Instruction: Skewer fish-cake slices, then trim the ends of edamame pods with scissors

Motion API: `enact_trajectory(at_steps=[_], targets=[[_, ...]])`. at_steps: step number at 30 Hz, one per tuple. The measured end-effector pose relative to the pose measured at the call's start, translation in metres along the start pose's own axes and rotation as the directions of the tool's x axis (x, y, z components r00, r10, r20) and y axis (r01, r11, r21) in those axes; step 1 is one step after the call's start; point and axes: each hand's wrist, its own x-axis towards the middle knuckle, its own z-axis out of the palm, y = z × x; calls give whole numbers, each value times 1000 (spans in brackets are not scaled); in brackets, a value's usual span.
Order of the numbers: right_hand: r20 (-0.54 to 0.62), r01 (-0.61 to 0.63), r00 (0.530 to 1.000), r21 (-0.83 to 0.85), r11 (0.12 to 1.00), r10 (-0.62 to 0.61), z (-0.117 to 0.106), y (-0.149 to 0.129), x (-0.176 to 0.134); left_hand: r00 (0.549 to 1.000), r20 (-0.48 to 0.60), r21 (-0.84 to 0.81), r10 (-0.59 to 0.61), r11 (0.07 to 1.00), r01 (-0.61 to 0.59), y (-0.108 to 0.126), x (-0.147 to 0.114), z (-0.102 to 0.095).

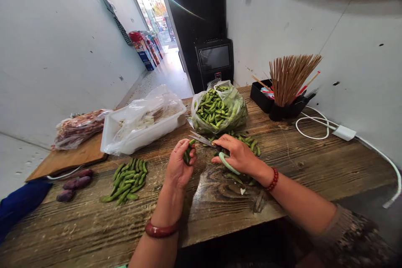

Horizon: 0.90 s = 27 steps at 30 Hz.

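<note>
Between the fingers of my left hand [178, 165] are green edamame pods [187, 153], held upright with a tip poking out on top. My right hand [237, 155] grips scissors [226, 161] with pale green handles, and their parted blades point left, close to the pod tip. Beyond my hands sits a clear plastic bag [237, 111] full of pods. More loose pods [251, 144] lie on the table behind and under my right hand. To the left of my left hand is a separate pile of edamame pods [127, 180].
A white plastic tub [141, 138] with a plastic sheet stands at the back left, beside bagged meat [81, 127] on a wooden board [70, 161]. Purple tubers [73, 184] lie at left. Skewers [290, 79] fill a black holder [281, 112] at right, near a white cable [375, 155].
</note>
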Motion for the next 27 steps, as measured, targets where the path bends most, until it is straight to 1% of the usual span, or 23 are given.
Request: enact_trajectory(at_steps=[2, 4, 7, 9, 10, 11, 13, 15, 16, 18, 23, 27], targets=[[-56, -14, 998, 22, 1000, 15, -1, 2, 2, 999, 1, -45, -34, 998, 34, 3, 0, 0], [-116, -20, 993, 44, 999, 25, -2, 5, 3, 997, 26, -30, -79, 996, 79, 4, -1, 1], [-152, -27, 988, 64, 998, 37, -4, 7, 6, 987, 114, 140, -114, 985, 97, -1, -4, 7], [-142, -43, 988, 72, 996, 53, -6, 7, 6, 975, 179, 300, -133, 951, 75, -9, -6, 9], [-136, -51, 989, 74, 996, 61, -6, 6, 6, 971, 196, 393, -136, 918, 49, -14, -6, 10], [-132, -57, 989, 76, 995, 67, -6, 6, 6, 973, 199, 492, -115, 870, 2, -19, -6, 10], [-132, -60, 989, 78, 995, 70, -6, 6, 6, 979, 202, 671, 9, 727, -145, -29, -4, 10], [-136, -60, 988, 76, 995, 70, -6, 5, 6, 958, 233, 763, 170, 579, -288, -37, 0, 11], [-136, -62, 988, 74, 995, 72, -5, 5, 6, 942, 248, 777, 227, 534, -334, -40, 2, 12], [-132, -67, 988, 73, 995, 76, -4, 5, 5, 922, 267, 780, 279, 499, -377, -45, 6, 13], [-122, -56, 990, 80, 995, 65, -2, 6, 5, 905, 309, 783, 291, 463, -416, -50, 10, 17], [-131, -56, 989, 78, 995, 66, -2, 8, 5, 905, 287, 797, 315, 444, -408, -47, 9, 14]])
